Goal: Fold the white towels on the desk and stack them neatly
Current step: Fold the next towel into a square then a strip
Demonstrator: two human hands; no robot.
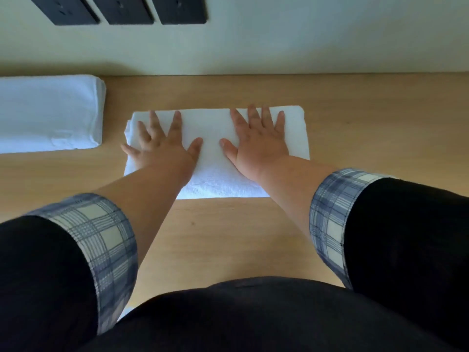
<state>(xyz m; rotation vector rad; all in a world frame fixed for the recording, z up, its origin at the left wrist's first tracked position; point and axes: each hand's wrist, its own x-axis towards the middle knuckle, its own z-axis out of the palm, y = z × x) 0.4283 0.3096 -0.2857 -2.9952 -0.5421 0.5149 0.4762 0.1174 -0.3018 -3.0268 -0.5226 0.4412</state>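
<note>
We press our left hand (162, 146) and right hand (258, 143), fingers spread flat, onto the folded towel (215, 168) to smooth it before stacking it on the finished pile (48, 113) to its left.

Light wooden desk (355, 118), folded white towel (215, 153) at centre, towel stack (48, 113) far left

white towel (215, 171), tan desk (228, 237), plaid cuffs (101, 237)
</note>
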